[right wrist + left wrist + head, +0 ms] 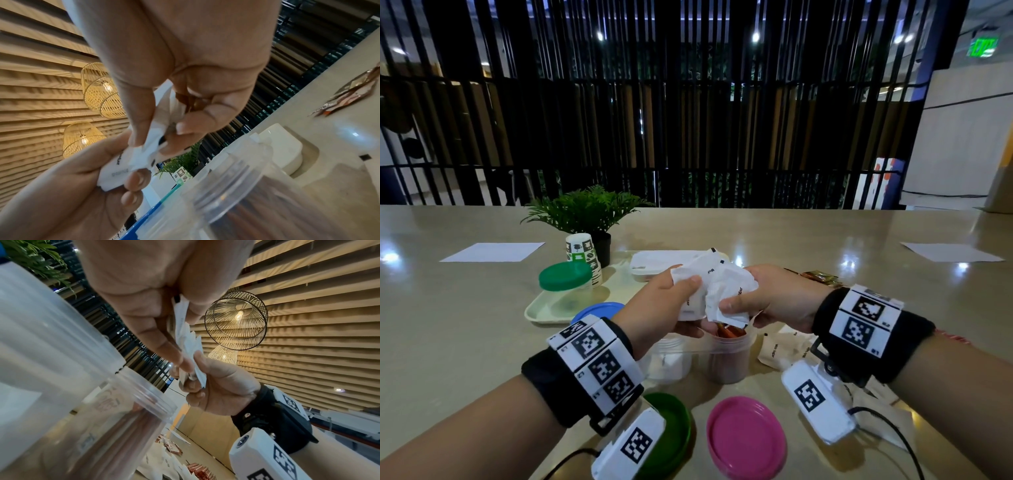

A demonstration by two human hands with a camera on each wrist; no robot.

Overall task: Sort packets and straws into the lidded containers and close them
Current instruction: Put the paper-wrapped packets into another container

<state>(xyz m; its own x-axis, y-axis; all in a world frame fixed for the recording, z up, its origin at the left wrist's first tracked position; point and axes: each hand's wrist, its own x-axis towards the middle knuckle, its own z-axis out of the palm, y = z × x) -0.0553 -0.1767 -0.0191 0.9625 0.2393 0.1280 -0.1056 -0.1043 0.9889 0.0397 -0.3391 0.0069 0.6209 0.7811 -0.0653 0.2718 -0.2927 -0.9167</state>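
Head view: a bunch of white packets is being gripped from both sides by the left hand and the right hand, directly above two open clear containers. The right-hand container is holding brown packets. A pink lid and a green lid are lying nearer on the table.

Left wrist view: the packets are being pinched between thumb and fingers.

Right wrist view: the packets are being pinched by the fingertips of both hands.
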